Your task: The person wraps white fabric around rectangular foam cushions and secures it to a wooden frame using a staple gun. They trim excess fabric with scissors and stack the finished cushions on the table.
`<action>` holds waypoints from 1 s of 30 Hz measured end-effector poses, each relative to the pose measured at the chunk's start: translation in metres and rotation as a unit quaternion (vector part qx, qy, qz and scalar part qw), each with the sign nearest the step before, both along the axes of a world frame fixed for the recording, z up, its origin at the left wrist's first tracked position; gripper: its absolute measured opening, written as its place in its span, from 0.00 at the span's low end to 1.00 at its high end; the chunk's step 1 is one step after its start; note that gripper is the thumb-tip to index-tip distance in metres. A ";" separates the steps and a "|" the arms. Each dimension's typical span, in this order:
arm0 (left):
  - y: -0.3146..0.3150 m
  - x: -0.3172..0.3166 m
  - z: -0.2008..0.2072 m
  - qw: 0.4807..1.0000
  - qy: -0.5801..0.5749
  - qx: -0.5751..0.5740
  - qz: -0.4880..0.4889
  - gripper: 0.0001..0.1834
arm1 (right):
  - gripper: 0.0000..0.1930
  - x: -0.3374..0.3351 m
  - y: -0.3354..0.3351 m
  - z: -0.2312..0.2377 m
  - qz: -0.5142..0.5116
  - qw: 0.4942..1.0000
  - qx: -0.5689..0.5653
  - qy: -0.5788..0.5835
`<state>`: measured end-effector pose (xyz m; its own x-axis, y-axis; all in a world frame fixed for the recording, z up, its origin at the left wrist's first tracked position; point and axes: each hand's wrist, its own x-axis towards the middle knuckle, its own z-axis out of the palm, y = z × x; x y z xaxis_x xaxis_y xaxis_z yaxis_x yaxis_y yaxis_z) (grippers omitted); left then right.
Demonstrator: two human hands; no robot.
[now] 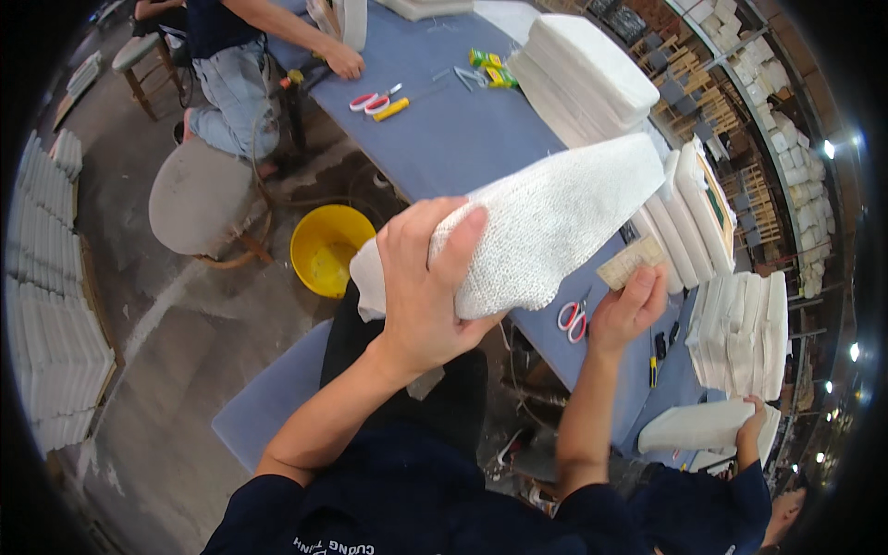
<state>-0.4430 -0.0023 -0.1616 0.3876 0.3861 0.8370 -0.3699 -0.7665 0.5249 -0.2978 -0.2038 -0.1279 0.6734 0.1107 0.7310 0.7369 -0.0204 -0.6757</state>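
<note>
Watching from afar through the head camera, I judged that the step, handling the white fabric-covered piece (564, 213) with a flat beige piece (624, 264) at the ready, called for a firm left grip that did not bunch the weave. I would have wanted the beige piece presented flat, since a corner could have snagged the cloth, and the covered piece tilted no further, so that its weight did not twist out of one hand. I also judged it wise to swing wide of the scissors (573, 319) lying on the blue table (444, 129), near its closest edge, and of the yellow-handled knife (653, 372) farther right on it.

The left hand (421, 287) was closed around the near end of the covered piece, just off the table's near edge. From there the piece slanted up and rightward above the table; I could not tell whether its far end touched anything. The right hand (632, 313), over the table's near right part, pinched the beige piece between thumb and fingers, beside the covered piece and apart from it.
</note>
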 end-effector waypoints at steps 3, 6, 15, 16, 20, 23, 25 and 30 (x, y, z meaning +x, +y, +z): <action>0.000 0.003 0.006 1.000 0.013 -0.005 -0.003 0.52 | 0.20 0.067 -0.078 -0.129 -0.188 0.954 -0.140 0.184; -0.001 0.012 0.006 0.999 0.006 -0.027 -0.016 0.48 | 0.21 0.090 -0.145 -0.255 -0.143 0.936 -0.166 0.277; 0.007 0.004 -0.001 1.000 0.003 0.013 0.016 0.50 | 0.36 0.069 -0.284 -0.302 -0.523 0.648 -0.533 0.151; 0.006 0.005 -0.001 1.000 0.000 0.018 0.017 0.49 | 0.39 0.063 -0.295 -0.305 -0.518 0.626 -0.555 0.178; 0.002 0.010 -0.003 0.999 0.005 0.029 0.014 0.48 | 0.44 0.071 -0.323 -0.299 -0.417 0.681 -0.560 0.221; 0.002 0.012 0.001 1.000 -0.012 -0.024 0.002 0.49 | 0.32 0.102 -0.395 -0.275 -0.377 0.693 -0.561 0.249; 0.010 0.007 0.000 1.000 -0.003 -0.024 0.016 0.50 | 0.24 0.123 -0.344 -0.235 -0.198 0.738 -0.492 0.417; 0.026 0.007 -0.008 1.000 0.014 -0.004 -0.008 0.49 | 0.15 0.006 -0.191 -0.083 -0.044 0.909 -0.258 0.326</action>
